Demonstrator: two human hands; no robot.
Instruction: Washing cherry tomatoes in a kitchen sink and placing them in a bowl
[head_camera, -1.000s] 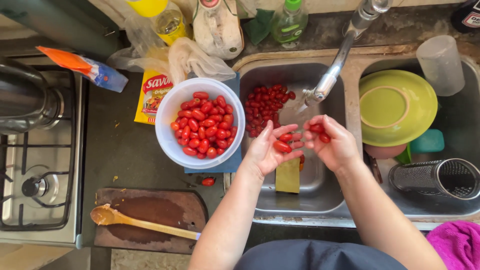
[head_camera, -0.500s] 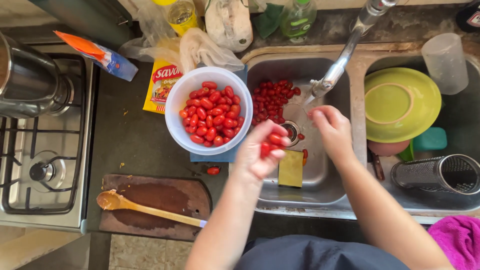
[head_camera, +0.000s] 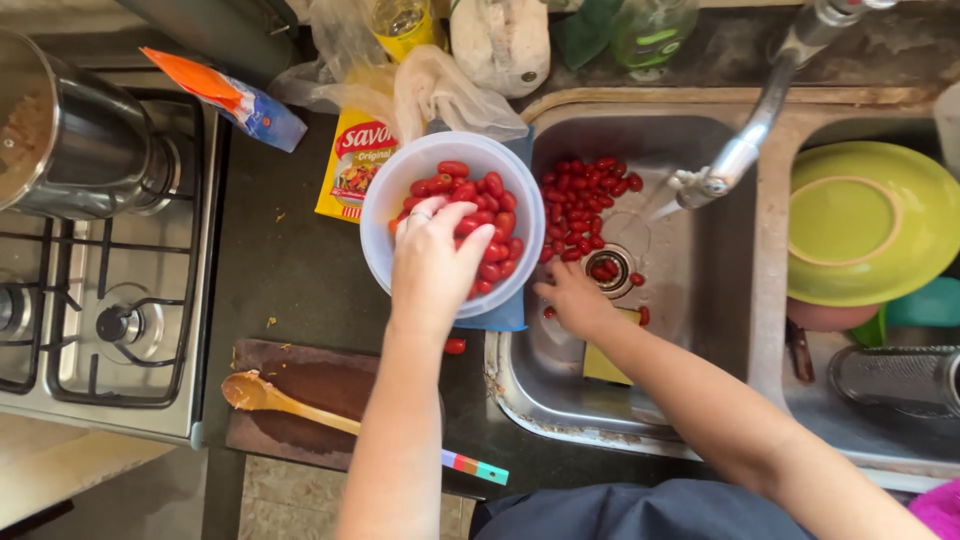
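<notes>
Grape tomatoes (head_camera: 470, 215), small, red, glossy and oblong, lie in two lots: one heap fills a white plastic bowl (head_camera: 385, 205) on the dark countertop (head_camera: 290, 270), the other lies loose on the floor of the steel sink basin (head_camera: 690, 300), clustered behind the round drain (head_camera: 608, 268). Bowl stands just left of the basin rim, on a blue cloth (head_camera: 500, 312).

Left hand (head_camera: 432, 262) is palm-down over the near side of the bowl, fingers spread loosely and touching the top layer of tomatoes; whether anything is under the palm cannot be told. Right hand (head_camera: 572, 298) is inside the basin, fingers low near the drain and curled toward the loose tomatoes; grip itself is hidden, so cannot tell if it holds any. Loose lot lies ahead of and slightly right of the right hand, which is clearly the nearer of the two; long axes of the fruit point every way.

Curved chrome faucet (head_camera: 745, 150) runs a thin stream of water into the basin. One stray tomato (head_camera: 455, 346) sits on the counter below the bowl. A yellow sponge (head_camera: 605, 362) lies in the basin by the right forearm.

Further out: wooden spoon (head_camera: 275, 398) on a dark cutting board (head_camera: 300, 410), gas stove (head_camera: 110, 330) with a steel pot (head_camera: 90, 140) at left, green plate (head_camera: 870, 225) in the second basin.
</notes>
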